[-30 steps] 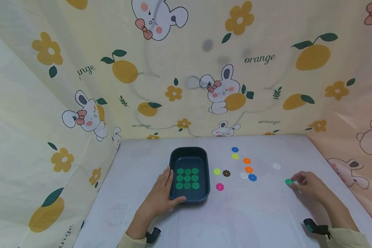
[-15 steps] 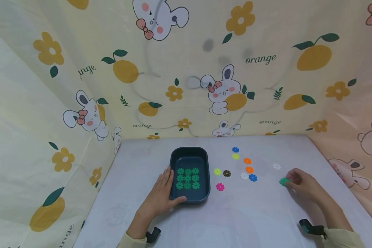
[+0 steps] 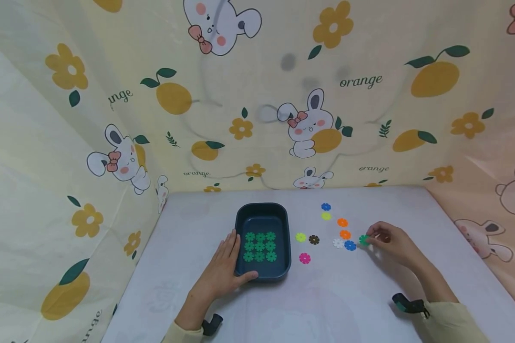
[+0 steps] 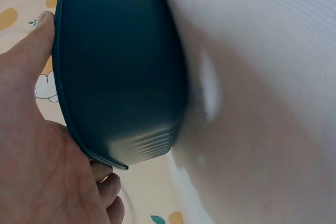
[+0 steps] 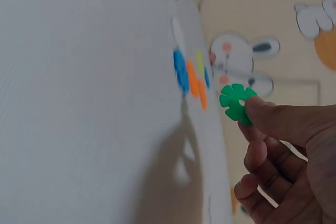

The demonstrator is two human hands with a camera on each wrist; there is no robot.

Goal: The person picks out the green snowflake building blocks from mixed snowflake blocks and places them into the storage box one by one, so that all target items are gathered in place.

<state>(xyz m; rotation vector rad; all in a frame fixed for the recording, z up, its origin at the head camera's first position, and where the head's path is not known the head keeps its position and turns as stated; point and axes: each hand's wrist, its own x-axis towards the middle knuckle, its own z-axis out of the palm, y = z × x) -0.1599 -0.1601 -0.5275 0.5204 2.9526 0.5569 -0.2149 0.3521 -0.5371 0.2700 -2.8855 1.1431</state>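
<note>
The left hand [image 3: 223, 274] lies flat against the left wall of the tray [image 3: 262, 211], fingers straight along the rim and the thumb stretched across its near corner; it steadies the tray with a relaxed hold, nothing pinched. In the left wrist view the same hand [image 4: 37, 150] presses the tray's dark outer wall [image 4: 121, 77], one fingertip reaching the far rim. Just right of those fingers, inside the tray, nine green discs [image 3: 259, 247] sit in three neat rows of three.

Further right of the tray, on the white table [image 3: 339, 295], loose flower-shaped discs are scattered: a pink one [image 3: 304, 258] nearest the tray's right wall, a yellow one [image 3: 300, 237] and a brown one [image 3: 314, 239] side by side beyond it, then a blue one [image 3: 325, 206] with a yellow-green one [image 3: 325, 216] touching it at the far end, two orange ones [image 3: 344, 228], a white one [image 3: 337, 243] and another blue one [image 3: 350, 246].

Just right of that last blue disc, the right hand [image 3: 390, 243] pinches a green disc [image 3: 364, 239] between thumb and fingertips, its other fingers curled. The right wrist view shows this green disc [image 5: 237, 102] held on edge, clear of the table, with the thumb [image 5: 273, 116] over its lower right petals.
</note>
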